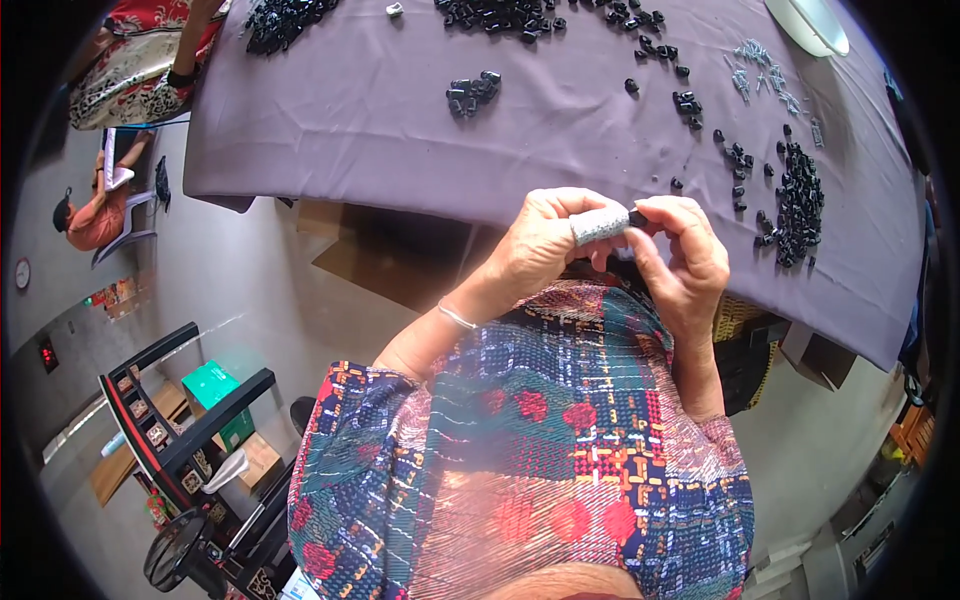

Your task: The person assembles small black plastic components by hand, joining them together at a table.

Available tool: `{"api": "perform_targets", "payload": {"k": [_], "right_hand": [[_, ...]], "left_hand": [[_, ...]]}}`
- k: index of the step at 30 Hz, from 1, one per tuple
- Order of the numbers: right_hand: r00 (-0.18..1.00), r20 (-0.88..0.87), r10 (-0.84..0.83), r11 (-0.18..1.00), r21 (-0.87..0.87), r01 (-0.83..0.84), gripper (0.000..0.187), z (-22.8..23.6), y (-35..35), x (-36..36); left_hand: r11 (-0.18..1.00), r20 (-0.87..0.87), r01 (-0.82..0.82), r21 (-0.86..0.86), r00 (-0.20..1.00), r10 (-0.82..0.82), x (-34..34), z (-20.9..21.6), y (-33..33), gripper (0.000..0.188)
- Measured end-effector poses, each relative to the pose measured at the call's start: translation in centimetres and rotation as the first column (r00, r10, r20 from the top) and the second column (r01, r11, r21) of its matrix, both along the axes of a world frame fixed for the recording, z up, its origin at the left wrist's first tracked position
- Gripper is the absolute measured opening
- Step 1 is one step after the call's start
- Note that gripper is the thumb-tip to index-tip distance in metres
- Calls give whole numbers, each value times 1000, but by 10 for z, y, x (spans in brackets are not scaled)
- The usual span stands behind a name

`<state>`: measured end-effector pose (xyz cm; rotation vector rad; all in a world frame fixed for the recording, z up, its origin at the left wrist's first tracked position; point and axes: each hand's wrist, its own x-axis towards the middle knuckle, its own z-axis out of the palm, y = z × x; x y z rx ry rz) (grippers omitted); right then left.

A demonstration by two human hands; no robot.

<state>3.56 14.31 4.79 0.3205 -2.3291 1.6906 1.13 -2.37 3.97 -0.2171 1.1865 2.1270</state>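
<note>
Both hands meet just over the near edge of the table. My left hand (540, 240), with a grey speckled wrap (600, 226) around one finger, is closed at the tip of that finger on a small black plastic part (637, 218). From the other side, my right hand (688, 258) pinches the same part between thumb and forefinger. Fingertips cover most of it, so its exact shape does not show. To the right on the cloth lies a long heap of similar black parts (798, 205). A smaller cluster of black pieces (472, 95) lies ahead on the left.
A grey-purple cloth (380, 130) covers the table. Small silver screw-like pieces (760, 70) are scattered near a white bowl (812, 25) at the far right. More black parts (500, 15) are piled at the far side. Another person's patterned sleeve (140, 85) is at the far left.
</note>
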Motion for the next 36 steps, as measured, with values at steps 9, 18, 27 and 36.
{"api": "perform_targets", "payload": {"k": [9, 18, 27, 36], "right_hand": [[1000, -13, -11, 984, 176, 13, 39, -5, 3, 2], [996, 10, 88, 965, 246, -88, 36, -7, 16, -2], [981, -73, 177, 896, 426, -130, 35, -13, 12, -5], [958, -186, 219, 921, 362, -140, 23, -37, 11, -15]], "left_hand": [[973, 293, 21, 229, 952, -90, -2, -7, 5, 25], [981, 19, 162, -103, 987, -161, -3, -5, 3, 23], [992, 0, 118, -32, 993, -118, -3, -9, -1, 15], [990, -82, 141, -18, 986, -142, -1, -20, -2, 17]]}}
